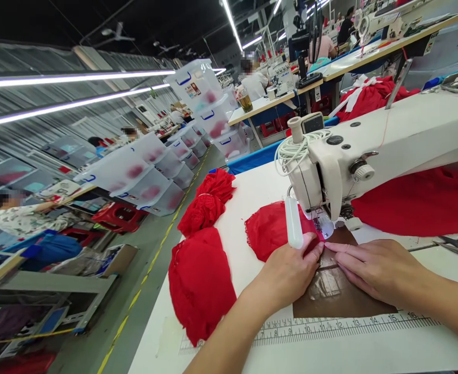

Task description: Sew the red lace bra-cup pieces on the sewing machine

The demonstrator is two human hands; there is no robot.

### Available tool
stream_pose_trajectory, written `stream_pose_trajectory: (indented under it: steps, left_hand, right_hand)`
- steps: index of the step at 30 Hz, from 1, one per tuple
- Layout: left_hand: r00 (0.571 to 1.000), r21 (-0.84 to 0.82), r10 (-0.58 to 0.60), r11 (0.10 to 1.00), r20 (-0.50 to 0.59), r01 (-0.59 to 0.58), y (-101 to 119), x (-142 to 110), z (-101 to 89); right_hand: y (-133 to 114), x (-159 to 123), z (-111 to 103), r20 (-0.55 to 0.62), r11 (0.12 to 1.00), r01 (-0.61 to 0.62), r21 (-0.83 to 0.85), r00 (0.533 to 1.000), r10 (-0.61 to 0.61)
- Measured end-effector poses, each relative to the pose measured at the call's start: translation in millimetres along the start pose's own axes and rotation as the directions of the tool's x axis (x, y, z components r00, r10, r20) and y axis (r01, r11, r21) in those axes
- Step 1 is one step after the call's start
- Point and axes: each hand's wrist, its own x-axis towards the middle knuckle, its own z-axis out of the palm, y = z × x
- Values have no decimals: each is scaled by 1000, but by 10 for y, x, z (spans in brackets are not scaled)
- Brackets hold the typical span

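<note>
Under the needle of a white sewing machine [369,135] lies red fabric [266,228] with a lacy left edge. My left hand [293,270] has its fingers pressed together on this fabric just in front of the presser foot. Right beside it, my right hand [377,270] reaches in from the right, its fingertips close together at the same edge near the needle. Beneath my fingers is a brown plate [330,304] with clear tape on it. The bit of cloth between the fingertips is mostly hidden.
Piled red fabric [201,280] lies on the white table [182,337] to the left. More red cloth [419,208] sits under the machine arm, near scissors [457,246]. A ruler strip [330,328] runs along the front. Stacked plastic boxes [147,171] and other workers stand beyond.
</note>
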Motion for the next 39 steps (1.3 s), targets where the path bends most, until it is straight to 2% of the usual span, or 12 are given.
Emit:
stream_pose_trajectory:
  steps: [9,13,17,27,35,39]
  left_hand:
    - [1000,-42,0,999,9,0,14,-32,59]
    - [999,1,8,1000,-46,-8,23,-29,108]
    - [995,51,27,998,-101,-22,18,-21,135]
    - [990,117,-11,993,-140,28,-13,50,166]
    - [994,35,-99,994,-51,101,-19,50,135]
    - [996,-8,-93,996,-13,93,-12,36,92]
  right_hand:
    - [-47,-15,19,32,999,12,-33,999,-11]
    - [-53,17,3,82,997,17,-73,997,-11]
    - [-34,58,-13,22,996,33,-83,999,-32]
    - [20,183,-45,-73,997,-1,-75,997,-5]
    - [49,199,-39,-47,996,-8,-89,999,4]
    - [51,198,-36,-49,997,-9,-76,999,5]
